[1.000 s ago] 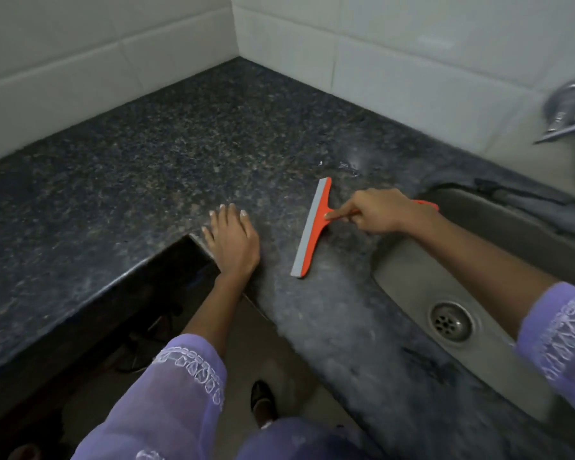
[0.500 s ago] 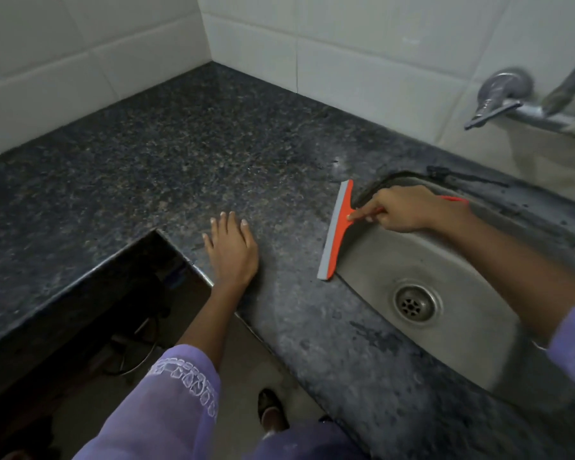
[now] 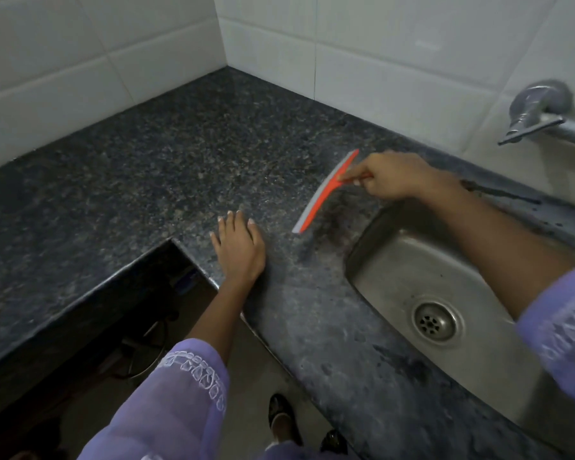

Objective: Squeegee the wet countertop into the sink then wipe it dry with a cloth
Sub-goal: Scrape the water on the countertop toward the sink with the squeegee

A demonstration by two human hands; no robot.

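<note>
My right hand (image 3: 390, 175) grips the handle of an orange squeegee (image 3: 326, 192) with a grey rubber blade. The squeegee is tilted and lifted a little above the dark speckled granite countertop (image 3: 186, 167), just left of the steel sink (image 3: 422, 270); a shadow lies under it. My left hand (image 3: 241, 249) rests flat, fingers apart, on the counter near its inner front corner. The stone beside the sink looks darker and damp. No cloth is in view.
A metal tap (image 3: 541, 117) juts from the white tiled wall (image 3: 379, 51) above the sink's far right. The sink drain (image 3: 437, 318) sits in the basin. The counter is L-shaped, with a dark opening (image 3: 113, 327) and cables below its front edge.
The squeegee was at the sink rim half a second ago; my right hand has lifted it and carried it back left and away over the counter. My left hand has stayed put.
</note>
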